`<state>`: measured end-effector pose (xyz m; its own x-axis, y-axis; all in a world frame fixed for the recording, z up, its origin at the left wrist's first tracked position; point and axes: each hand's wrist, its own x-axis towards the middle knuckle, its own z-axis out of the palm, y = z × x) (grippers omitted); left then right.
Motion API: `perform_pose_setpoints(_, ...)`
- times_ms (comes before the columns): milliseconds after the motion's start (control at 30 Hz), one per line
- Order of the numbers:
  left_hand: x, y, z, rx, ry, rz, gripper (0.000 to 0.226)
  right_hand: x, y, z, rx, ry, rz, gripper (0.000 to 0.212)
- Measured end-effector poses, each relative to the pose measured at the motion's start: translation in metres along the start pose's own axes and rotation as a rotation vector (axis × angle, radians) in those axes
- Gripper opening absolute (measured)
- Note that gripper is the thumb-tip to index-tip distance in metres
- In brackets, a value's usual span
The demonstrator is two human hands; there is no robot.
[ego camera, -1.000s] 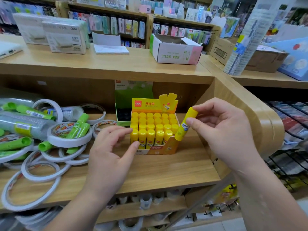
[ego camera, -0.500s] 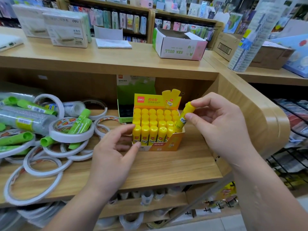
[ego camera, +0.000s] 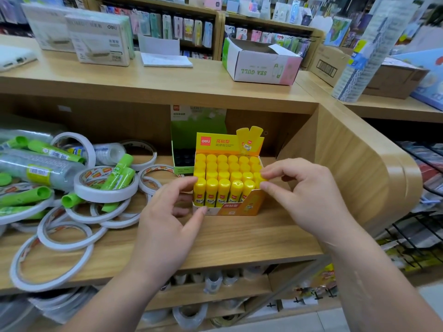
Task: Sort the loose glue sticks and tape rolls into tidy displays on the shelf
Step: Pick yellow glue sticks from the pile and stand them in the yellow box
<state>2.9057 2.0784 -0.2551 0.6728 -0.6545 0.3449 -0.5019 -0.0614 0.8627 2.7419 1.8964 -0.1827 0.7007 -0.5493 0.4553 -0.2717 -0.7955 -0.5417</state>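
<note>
Pinching the cap of a yellow glue stick [ego camera: 260,179], right hand [ego camera: 309,197] thumb and index closed on it. The stick is at the front-right corner of the yellow display box [ego camera: 230,210], among the other sticks. Left hand [ego camera: 165,226] grips the box's front-left corner, thumb low on the front, index higher at the side. The box sits on the wooden shelf [ego camera: 239,243] under both hands. Left of the left fingers, tape rolls [ego camera: 105,188] and green glue sticks [ego camera: 117,176] lie piled loose. A green box [ego camera: 199,125] stands behind.

Both bare forearms come up from the bottom, angling in toward each other. Left hand [ego camera: 167,224] is palm-down, thumb and index finger gripping the front left corner of the box [ego camera: 239,210]. Right hand [ego camera: 309,195] is knuckles-up, thumb and index pinching a glue stick [ego camera: 259,179] cap, other fingers loosely curled.
</note>
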Motion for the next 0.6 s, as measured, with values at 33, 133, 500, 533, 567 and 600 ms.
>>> perform_pose_setpoints(33,0.0,0.0,0.0,0.0,-0.004,0.001,0.056,-0.001,0.001,0.001,-0.009,-0.006,-0.006,0.009)
perform_pose_setpoints(133,0.0,0.0,0.0,-0.008,-0.006,0.004,0.056,-0.003,0.003,0.001,-0.01,-0.019,-0.024,0.006)
perform_pose_setpoints(500,-0.001,-0.003,0.001,-0.026,0.011,0.012,0.056,-0.022,0.012,0.013,-0.183,0.135,-0.239,0.029)
perform_pose_setpoints(533,-0.001,-0.003,0.001,-0.028,0.014,0.012,0.056,-0.022,0.013,0.015,-0.203,0.143,-0.25,0.029)
perform_pose_setpoints(567,0.0,-0.002,0.001,-0.027,0.017,0.012,0.055,-0.022,0.014,0.017,-0.217,0.147,-0.255,0.029)
perform_pose_setpoints(600,0.0,-0.002,0.002,-0.018,0.022,0.015,0.055,-0.022,0.015,0.02,-0.225,0.149,-0.255,0.029)
